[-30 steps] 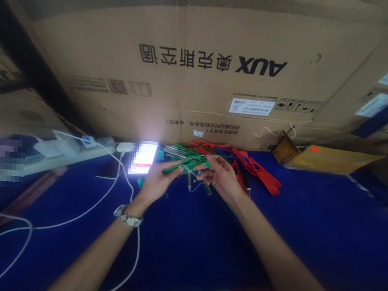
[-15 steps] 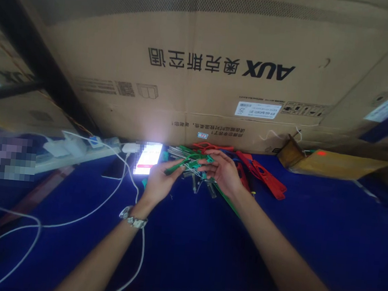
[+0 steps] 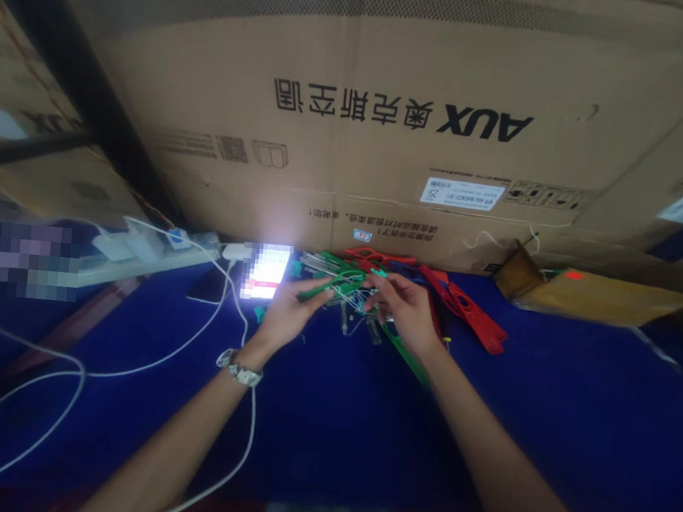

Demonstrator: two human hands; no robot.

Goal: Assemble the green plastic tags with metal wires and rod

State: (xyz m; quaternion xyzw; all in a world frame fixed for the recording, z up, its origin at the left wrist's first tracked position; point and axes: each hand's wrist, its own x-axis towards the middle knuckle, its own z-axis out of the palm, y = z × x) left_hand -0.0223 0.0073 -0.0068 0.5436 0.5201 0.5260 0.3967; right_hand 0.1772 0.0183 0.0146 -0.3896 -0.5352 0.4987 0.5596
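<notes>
My left hand (image 3: 287,313) is closed, thumb and fingers pinching a green plastic strip (image 3: 313,289) whose exact kind I cannot make out. Thin white strings (image 3: 348,295) stretch from it toward my right hand (image 3: 413,314). The fingers of that hand are bent together around the strings, and a small teal clip-like piece (image 3: 379,273) shows at their tips. Beneath and behind both hands lies a pile of green pieces, with slim clear tubes (image 3: 320,265) at its back. A long green strip (image 3: 407,357) pokes out below my right wrist.
Red plastic pieces (image 3: 476,320) lie right of the pile. A lit phone (image 3: 266,273) stands to the left, near a power strip (image 3: 86,273) and looping white cable (image 3: 158,369). A large cardboard box (image 3: 350,161) walls off the back. At right is a yellow envelope (image 3: 595,294).
My right hand has drawn slightly right and its fingers have curled in more, leaving the white strings more visible between the hands. The left hand keeps its pinch. The view has shifted slightly.
</notes>
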